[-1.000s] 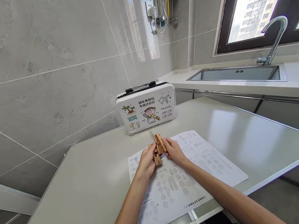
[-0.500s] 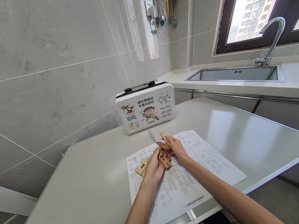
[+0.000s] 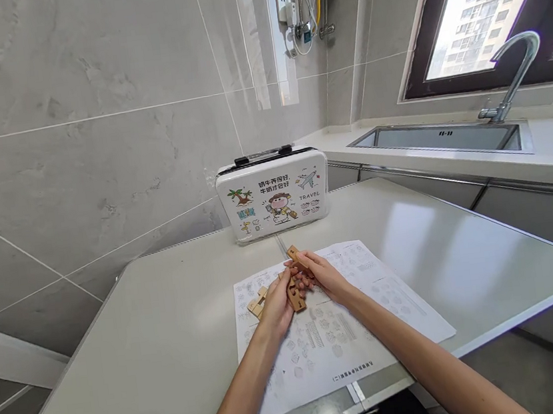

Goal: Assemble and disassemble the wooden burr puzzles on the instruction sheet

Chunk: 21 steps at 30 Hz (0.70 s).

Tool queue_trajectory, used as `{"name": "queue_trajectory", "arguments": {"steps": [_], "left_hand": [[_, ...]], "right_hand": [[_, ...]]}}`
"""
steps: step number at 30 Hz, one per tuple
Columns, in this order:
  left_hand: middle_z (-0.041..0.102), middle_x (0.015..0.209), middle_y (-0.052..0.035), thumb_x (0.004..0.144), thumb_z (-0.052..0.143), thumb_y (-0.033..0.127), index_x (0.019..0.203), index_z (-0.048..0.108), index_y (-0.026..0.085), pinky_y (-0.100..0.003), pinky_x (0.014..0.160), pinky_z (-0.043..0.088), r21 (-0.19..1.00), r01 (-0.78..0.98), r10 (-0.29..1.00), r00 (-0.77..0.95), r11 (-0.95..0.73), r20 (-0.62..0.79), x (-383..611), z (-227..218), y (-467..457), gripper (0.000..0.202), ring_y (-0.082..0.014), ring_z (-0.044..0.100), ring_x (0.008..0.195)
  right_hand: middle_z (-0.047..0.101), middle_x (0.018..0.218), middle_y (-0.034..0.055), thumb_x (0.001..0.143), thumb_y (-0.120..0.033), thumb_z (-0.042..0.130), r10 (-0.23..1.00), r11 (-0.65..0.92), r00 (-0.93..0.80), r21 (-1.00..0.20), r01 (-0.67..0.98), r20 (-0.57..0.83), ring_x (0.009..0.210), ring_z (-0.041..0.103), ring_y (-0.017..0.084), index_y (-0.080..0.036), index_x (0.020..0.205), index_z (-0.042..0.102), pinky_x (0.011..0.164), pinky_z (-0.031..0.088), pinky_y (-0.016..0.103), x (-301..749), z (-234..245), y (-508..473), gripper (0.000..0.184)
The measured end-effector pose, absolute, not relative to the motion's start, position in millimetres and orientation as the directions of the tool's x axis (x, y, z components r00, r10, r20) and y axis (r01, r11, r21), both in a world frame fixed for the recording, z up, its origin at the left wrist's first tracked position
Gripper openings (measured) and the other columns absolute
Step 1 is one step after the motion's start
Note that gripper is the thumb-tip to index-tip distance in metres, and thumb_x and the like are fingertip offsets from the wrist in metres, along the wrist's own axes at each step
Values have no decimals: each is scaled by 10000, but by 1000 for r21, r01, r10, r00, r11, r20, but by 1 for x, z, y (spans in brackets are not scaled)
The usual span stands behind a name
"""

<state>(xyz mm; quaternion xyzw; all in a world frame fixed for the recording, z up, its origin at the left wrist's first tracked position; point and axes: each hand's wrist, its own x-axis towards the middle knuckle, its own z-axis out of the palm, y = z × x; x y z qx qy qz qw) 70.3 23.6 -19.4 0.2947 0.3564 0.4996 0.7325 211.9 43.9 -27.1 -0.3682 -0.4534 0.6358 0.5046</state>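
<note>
Both hands meet over a printed instruction sheet (image 3: 332, 334) on the white table (image 3: 173, 354). My left hand (image 3: 277, 303) grips a notched wooden puzzle piece (image 3: 295, 297) that stands roughly upright. My right hand (image 3: 319, 273) pinches another wooden piece (image 3: 294, 256) and holds it against the top of the first. A further wooden piece (image 3: 257, 302) lies on the paper just left of my left hand.
A white tin case (image 3: 275, 197) with cartoon prints and a black handle stands against the tiled wall behind the sheet. A steel sink (image 3: 442, 138) with a curved tap (image 3: 512, 74) sits in the counter at the right. The table's edge runs close at the front and right.
The wooden pieces in my hands have been turned and brought together again. A loose piece now lies on the paper left of my left hand. The camera has shifted slightly.
</note>
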Motion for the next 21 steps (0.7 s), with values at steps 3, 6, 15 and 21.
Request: {"name": "queue_trajectory", "arguments": {"steps": [3, 6, 15, 21], "left_hand": [[655, 721, -30, 853, 797, 405, 918, 664, 139, -204, 550, 504, 789, -511, 936, 264, 340, -232, 70, -16, 21, 305, -106, 611, 593], [617, 728, -3, 825, 819, 437, 927, 617, 160, -178, 488, 454, 774, -517, 925, 296, 366, -239, 71, -15, 18, 358, -76, 548, 544], [306, 537, 109, 863, 677, 621, 731, 433, 201, -135, 352, 96, 765, -451, 866, 418, 461, -275, 71, -17, 18, 503, -15, 158, 386], [374, 587, 99, 839, 685, 641, 787, 412, 220, -151, 371, 128, 854, -426, 946, 250, 298, -206, 72, -9, 15, 504, -22, 221, 396]], "right_hand": [[675, 771, 14, 868, -704, 626, 975, -53, -223, -955, -293, 15, 530, 506, 116, -218, 1010, 683, 462, 374, 236, 211, -25, 42, 510], [632, 721, -2, 872, -703, 621, 981, -16, -192, -961, -278, 39, 508, 445, 110, -231, 942, 661, 444, 327, 236, 210, -24, 43, 479], [637, 803, -13, 865, -697, 643, 984, 22, -165, -956, -294, 73, 524, 436, 83, -227, 965, 656, 463, 327, 217, 211, -32, 46, 481], [452, 594, -65, 850, -696, 668, 975, 5, -208, -952, -305, 71, 510, 382, 102, -212, 929, 659, 468, 303, 224, 209, -33, 44, 490]]}}
